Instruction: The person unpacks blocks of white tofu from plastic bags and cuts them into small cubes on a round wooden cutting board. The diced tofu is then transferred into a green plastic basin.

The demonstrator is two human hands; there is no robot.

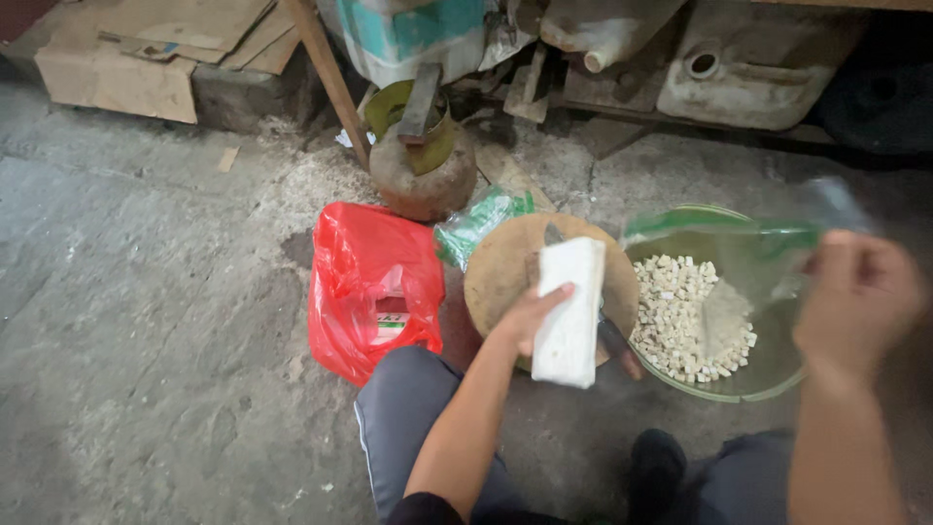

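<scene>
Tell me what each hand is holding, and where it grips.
The left hand holds a white block by its left edge. The right hand is blurred; its hold cannot be told.

Soft, even daylight falls across the concrete floor (146, 321), with no hard shadows. Under the bench at the top right it sinks into murk. The right hand (855, 297) is smeared by motion blur, as is the clear bag at it; the white block (571, 311) stays fairly sharp.

A long white block (570, 311) lies lengthwise on a round wooden board (505, 267) at centre, its near end overhanging. Right of it, a clear green-tinted plastic bag (777, 248) hangs blurred over a bowl of small pale cubes (685, 316).
</scene>
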